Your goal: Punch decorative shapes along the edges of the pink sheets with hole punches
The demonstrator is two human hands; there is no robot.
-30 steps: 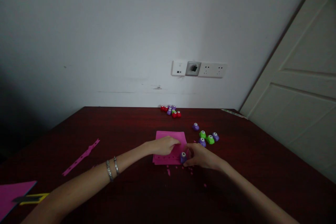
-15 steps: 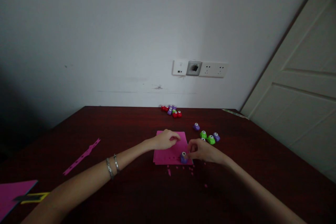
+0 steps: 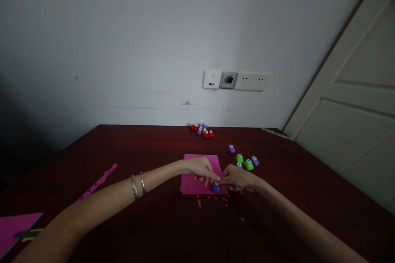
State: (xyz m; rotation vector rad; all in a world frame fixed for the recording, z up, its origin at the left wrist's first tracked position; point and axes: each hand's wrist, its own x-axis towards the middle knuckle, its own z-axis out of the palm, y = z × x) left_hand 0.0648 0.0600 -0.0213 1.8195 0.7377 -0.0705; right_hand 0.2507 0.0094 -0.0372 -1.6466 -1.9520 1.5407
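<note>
A pink sheet of paper (image 3: 200,162) lies on the dark table with a small purple paper punch (image 3: 216,188) at its near right corner. My left hand (image 3: 202,169) reaches over the sheet, fingers curled, its forward fingertip at the top of the punch. From the right, my right hand (image 3: 236,177) closes in with thumb and fingers pinched at the same spot. Fingertips of both hands meet over the punch and hide its white top. A row of small holes shows along the sheet's near edge. Pink paper bits (image 3: 199,204) lie just in front of it.
Green and purple punches (image 3: 248,164) stand right of the sheet; several red, purple and green ones (image 3: 206,134) cluster by the wall. A holed pink strip (image 3: 100,181) lies left. A yellow-edged cutter (image 3: 28,235) rests on another pink sheet (image 3: 15,226), partly behind my left arm.
My left hand has moved right and toward me, from above the sheet down to the purple punch. My right hand has shifted slightly, and its fingers now meet the left ones.
</note>
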